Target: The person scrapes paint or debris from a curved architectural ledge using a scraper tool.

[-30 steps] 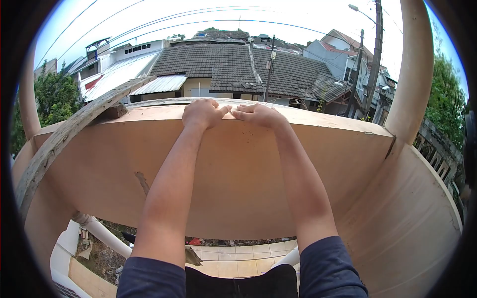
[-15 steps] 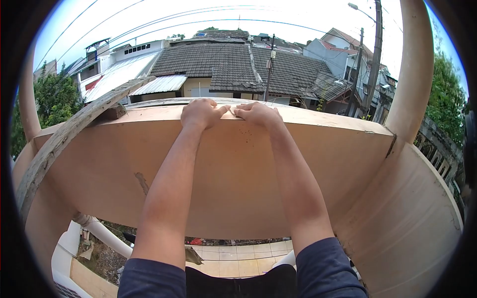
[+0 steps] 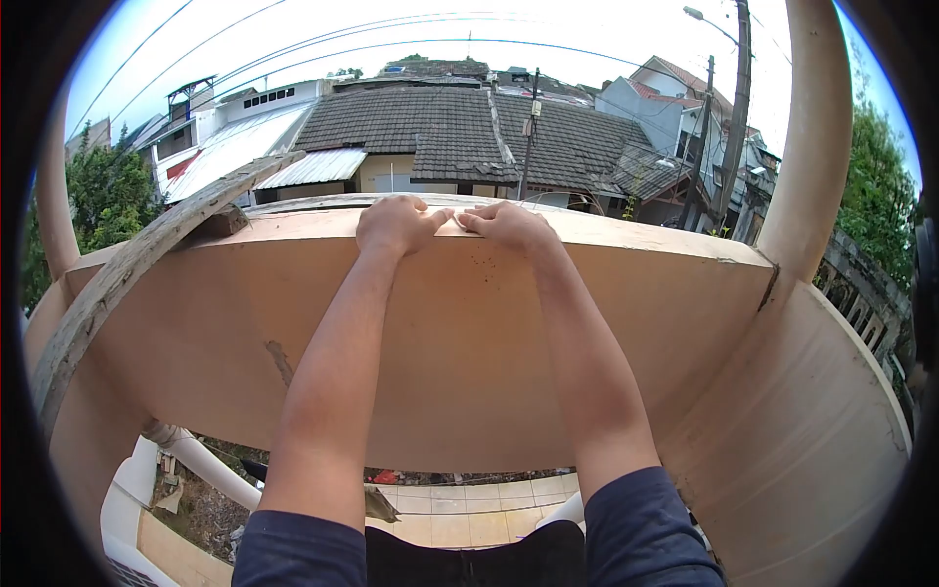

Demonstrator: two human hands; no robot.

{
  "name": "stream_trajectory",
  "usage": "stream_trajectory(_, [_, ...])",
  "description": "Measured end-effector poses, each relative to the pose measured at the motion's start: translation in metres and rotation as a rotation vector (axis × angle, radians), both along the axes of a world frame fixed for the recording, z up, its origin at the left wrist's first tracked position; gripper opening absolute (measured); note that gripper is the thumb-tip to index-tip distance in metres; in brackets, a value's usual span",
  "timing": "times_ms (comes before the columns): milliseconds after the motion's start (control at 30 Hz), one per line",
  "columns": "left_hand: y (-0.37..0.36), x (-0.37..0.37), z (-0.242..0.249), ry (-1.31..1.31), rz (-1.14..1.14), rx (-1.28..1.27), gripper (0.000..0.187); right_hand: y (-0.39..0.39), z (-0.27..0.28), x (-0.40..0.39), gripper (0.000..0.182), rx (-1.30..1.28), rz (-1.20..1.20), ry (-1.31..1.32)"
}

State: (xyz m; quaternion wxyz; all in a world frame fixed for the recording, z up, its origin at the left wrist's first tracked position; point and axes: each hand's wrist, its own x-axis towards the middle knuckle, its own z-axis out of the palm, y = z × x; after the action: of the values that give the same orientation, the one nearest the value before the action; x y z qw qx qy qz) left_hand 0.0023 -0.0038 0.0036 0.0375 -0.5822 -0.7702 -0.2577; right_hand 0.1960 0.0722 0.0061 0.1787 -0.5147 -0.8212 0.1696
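Observation:
Both my hands rest on the top of a peach-painted parapet wall (image 3: 460,362), arms stretched forward. My left hand (image 3: 391,223) is closed, its fingers curled and its thumb pointing right along the ledge. Close beside it, my right hand (image 3: 511,227) is closed too, its thumb and forefinger pointing left. A narrow gap separates the fingertips of the two hands. Whatever the fingers hold, if anything, is hidden or too small to make out. Small dark specks mark the wall face below my right hand.
A weathered wooden plank (image 3: 147,249) leans over the wall at left, by a brick piece (image 3: 223,221). A round column (image 3: 812,137) rises at right. Far below lies a tiled floor (image 3: 460,509). Overhead wires and tiled roofs (image 3: 391,122) stand beyond.
My right thumb and forefinger have shifted very slightly. Otherwise both hands and arms stay in place on the wall.

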Motion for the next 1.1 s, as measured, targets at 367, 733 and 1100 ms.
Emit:
stream_trajectory(367, [0.011,-0.006,-0.007,0.006,-0.002,0.044,0.071,0.001,-0.004,-0.001,0.072,0.01,-0.042,0.006])
stream_trajectory(733, [0.005,-0.002,-0.006,-0.01,0.005,0.032,0.072,0.002,-0.015,-0.013,0.08,0.197,-0.177,-0.08])
stream_trajectory(1100, [0.005,-0.002,-0.005,-0.049,0.002,0.02,0.069,-0.001,-0.017,-0.001,0.071,0.197,0.056,0.02])
